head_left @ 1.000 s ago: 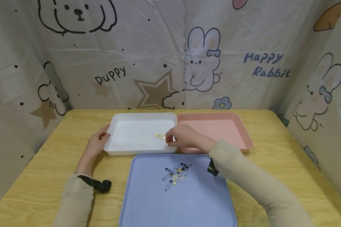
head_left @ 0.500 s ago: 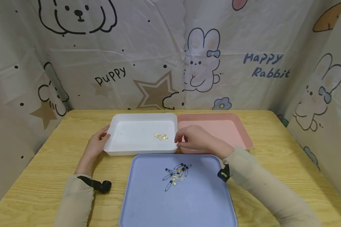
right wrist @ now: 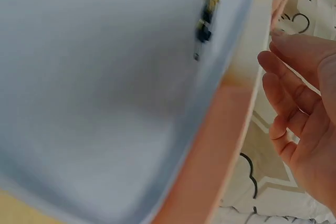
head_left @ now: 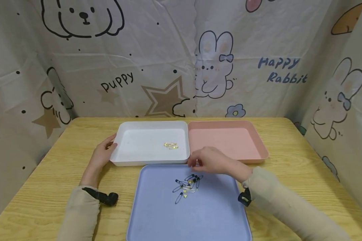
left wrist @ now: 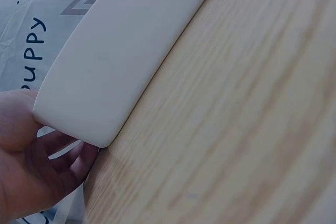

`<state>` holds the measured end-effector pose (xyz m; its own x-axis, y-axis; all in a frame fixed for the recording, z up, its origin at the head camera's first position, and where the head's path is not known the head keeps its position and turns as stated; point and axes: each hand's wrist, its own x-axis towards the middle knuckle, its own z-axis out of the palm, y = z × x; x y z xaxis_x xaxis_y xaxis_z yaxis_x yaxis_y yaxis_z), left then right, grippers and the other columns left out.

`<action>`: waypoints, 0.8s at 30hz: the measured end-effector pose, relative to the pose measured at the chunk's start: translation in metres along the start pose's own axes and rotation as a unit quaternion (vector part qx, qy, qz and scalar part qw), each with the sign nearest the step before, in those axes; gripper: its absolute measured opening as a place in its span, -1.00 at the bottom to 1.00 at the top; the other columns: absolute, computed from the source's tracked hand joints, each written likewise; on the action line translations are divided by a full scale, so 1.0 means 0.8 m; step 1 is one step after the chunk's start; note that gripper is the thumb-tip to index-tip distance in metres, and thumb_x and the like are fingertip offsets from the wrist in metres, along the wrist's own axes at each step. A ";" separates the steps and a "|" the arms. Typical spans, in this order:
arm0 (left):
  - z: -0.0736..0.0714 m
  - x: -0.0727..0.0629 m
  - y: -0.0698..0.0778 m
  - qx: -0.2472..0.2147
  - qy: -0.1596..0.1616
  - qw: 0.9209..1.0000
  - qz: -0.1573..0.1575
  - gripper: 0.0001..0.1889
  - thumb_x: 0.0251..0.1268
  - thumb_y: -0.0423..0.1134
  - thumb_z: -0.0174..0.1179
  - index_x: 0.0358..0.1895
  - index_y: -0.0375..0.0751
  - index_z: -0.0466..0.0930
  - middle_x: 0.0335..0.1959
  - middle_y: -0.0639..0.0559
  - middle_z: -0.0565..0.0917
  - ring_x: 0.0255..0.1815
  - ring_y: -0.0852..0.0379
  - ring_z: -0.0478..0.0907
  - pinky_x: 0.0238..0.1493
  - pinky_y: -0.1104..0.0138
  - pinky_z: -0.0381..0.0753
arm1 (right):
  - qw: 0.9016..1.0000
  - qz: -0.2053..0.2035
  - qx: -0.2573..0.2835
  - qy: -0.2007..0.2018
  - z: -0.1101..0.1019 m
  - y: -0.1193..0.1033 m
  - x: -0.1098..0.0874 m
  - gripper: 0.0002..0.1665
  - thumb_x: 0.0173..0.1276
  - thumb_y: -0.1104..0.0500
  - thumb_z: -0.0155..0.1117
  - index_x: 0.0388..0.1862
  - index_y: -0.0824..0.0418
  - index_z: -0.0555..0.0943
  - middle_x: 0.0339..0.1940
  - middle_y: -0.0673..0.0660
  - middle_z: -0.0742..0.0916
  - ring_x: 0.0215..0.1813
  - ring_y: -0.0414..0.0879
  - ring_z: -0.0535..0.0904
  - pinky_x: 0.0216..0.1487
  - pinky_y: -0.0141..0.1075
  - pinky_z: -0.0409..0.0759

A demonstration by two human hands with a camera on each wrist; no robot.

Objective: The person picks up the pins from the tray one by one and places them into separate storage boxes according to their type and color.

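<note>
Several gold safety pins [head_left: 171, 145] lie in the white tray [head_left: 138, 142]. My left hand [head_left: 102, 152] holds that tray at its left end; in the left wrist view its curled fingers [left wrist: 79, 163] meet the end wall near the table. Over the far edge of the blue tray [head_left: 160, 217] hovers my right hand [head_left: 212, 160], beside the seam between the white and pink trays. Its loosely bent fingers [right wrist: 286, 90] hold nothing in the right wrist view. Beneath and left of it, a mixed pile of black safety pins [head_left: 179, 197] and gold safety pins [head_left: 189, 191] lies on the blue tray.
The pink tray [head_left: 226, 140] stands against the white tray's right side. All three trays rest on a wooden table [head_left: 45, 194]. A printed cloth [head_left: 169, 50] hangs behind the table and along both sides.
My right hand has drawn back from above the gold pins in the white tray, moving right and then nearer, to the blue tray's far edge. My left hand stays put.
</note>
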<state>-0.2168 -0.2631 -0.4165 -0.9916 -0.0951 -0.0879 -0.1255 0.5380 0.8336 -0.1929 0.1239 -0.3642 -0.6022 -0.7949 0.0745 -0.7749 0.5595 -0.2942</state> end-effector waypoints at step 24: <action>0.002 0.001 0.000 0.001 0.003 1.000 -0.004 -0.47 0.43 -0.05 -0.22 0.42 0.00 0.00 0.30 -0.36 0.20 0.24 -0.21 0.17 0.18 0.01 0.22 | 0.996 -0.053 -0.030 -0.060 0.040 -0.015 -0.016 -0.82 0.00 -0.08 0.38 -0.44 -0.10 0.59 -0.57 -0.27 0.58 -0.52 -0.46 0.38 -0.40 -0.52 0.33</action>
<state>-0.2179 -0.2619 -0.4171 -0.9902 -0.1051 -0.0919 -0.1344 0.5393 0.8313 -0.1697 0.1194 -0.3921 -0.4929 -0.8700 -0.0130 -0.8448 0.4821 -0.2320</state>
